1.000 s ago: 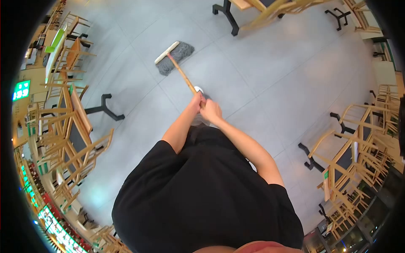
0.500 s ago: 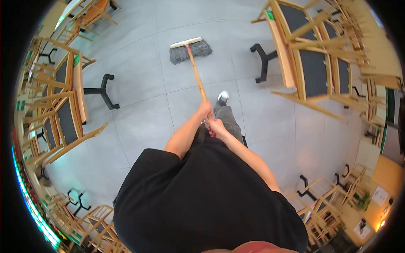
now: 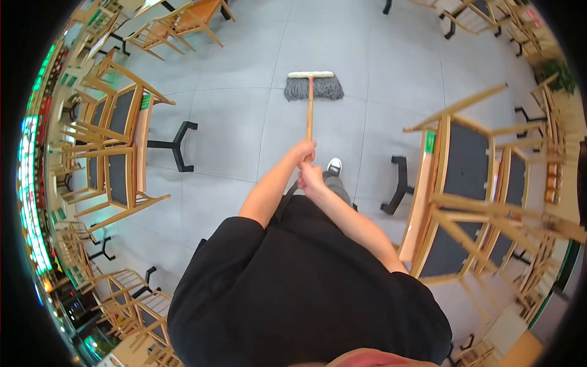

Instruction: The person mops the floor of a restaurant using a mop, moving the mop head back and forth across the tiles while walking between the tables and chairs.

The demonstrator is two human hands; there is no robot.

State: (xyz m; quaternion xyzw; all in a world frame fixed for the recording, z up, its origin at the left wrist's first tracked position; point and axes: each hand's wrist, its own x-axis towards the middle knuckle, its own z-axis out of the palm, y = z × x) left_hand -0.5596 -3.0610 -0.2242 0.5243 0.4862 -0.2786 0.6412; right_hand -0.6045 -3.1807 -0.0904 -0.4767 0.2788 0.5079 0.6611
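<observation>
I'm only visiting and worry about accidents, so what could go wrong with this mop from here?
Swung wide, the grey string mop with a wooden handle might snag on the black forked metal table foot at the left.

A knock to the light-wood table at the right could perhaps unsettle the wooden chairs with dark panels that appear to rest on it.

Pulled back and slightly right, the mop might bump the white-toed dark shoe.

Mop handle [image 3: 309, 119] disappearing inside the left hand [image 3: 304, 151] and right hand [image 3: 311, 178], its near end out of sight! Green label [image 3: 430, 142] by the far corner of the right-side table [image 3: 420, 199], lettering unreadably small! Orange seat [image 3: 206, 13], sliced by the view's top edge!
</observation>
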